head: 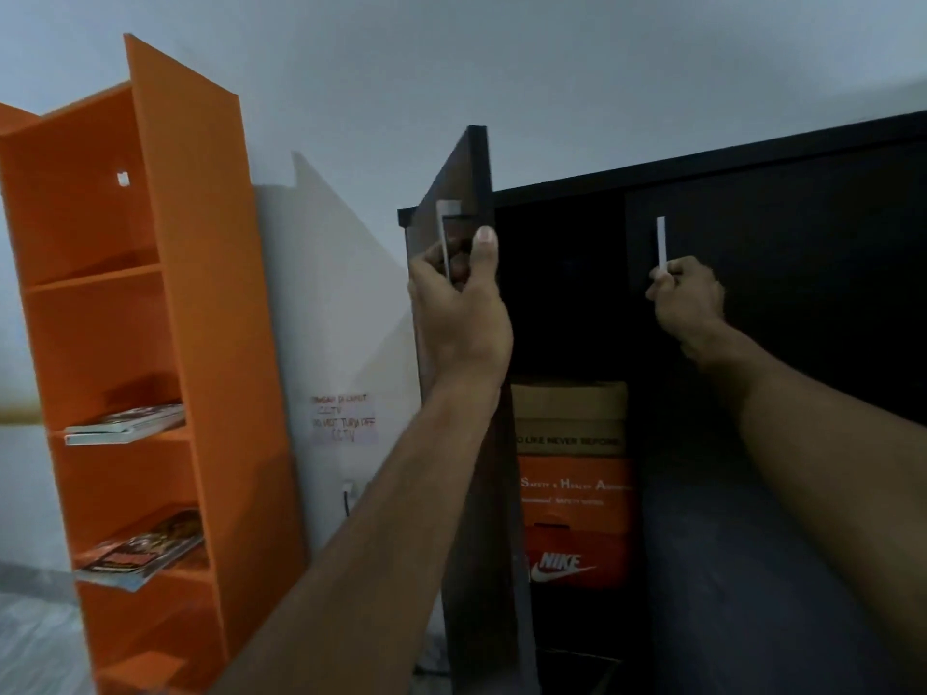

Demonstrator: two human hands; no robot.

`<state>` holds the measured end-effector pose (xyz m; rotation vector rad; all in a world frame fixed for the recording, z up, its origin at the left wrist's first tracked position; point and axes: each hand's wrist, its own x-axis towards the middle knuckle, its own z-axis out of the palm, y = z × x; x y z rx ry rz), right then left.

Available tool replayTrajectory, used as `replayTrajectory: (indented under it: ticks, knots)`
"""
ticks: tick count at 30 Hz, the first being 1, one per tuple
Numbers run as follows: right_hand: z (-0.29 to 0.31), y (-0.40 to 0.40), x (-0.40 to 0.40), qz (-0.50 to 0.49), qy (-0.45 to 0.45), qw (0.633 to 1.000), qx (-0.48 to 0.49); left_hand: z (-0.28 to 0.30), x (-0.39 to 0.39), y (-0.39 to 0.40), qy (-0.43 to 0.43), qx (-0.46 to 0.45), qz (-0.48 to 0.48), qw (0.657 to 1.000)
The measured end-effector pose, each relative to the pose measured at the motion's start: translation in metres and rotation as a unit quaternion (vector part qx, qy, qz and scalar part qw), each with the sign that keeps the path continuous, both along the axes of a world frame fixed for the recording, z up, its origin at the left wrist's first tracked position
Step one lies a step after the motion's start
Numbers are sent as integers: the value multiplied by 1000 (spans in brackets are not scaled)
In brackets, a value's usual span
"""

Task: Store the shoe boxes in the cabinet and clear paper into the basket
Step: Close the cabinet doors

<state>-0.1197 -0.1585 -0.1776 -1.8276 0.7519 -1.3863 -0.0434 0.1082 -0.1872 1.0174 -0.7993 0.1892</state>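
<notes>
A dark cabinet (702,173) fills the right half of the view. Its left door (451,193) stands swung out toward me. My left hand (459,303) grips that door's edge and pale handle (444,233). My right hand (687,298) grips the lower end of the white handle (661,238) on the right door (802,293), which looks flush with the front. Inside the gap, a brown shoe box (569,413) sits on an orange shoe box (577,494), and below it is an orange Nike shoe box (572,564).
An orange open shelf unit (165,303) stands to the left against the white wall, with magazines (125,423) on two shelves. A handwritten paper notice (343,418) is stuck to the wall between shelf and cabinet. Pale floor shows at bottom left.
</notes>
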Motion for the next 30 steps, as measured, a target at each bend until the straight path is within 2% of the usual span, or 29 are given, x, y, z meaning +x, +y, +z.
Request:
replayTrajectory:
  ticks: [2, 5, 14, 24, 30]
  knots:
    - [-3, -7, -1, -4, -4, 1000, -9, -1, -10, -23, -14, 41, -56, 997]
    - [-4, -15, 4, -18, -14, 999, -23, 1, -11, -48, -43, 114, -80, 989]
    - [-7, -24, 8, -16, -23, 999, -42, 2, 10, -105, -94, 149, -96, 980]
    - [-15, -25, 16, -68, -69, 994, -53, 12, 43, -163, -72, 211, -143, 964]
    - [-16, -28, 22, -110, -81, 988, -79, 13, 53, -186, -87, 201, -136, 966]
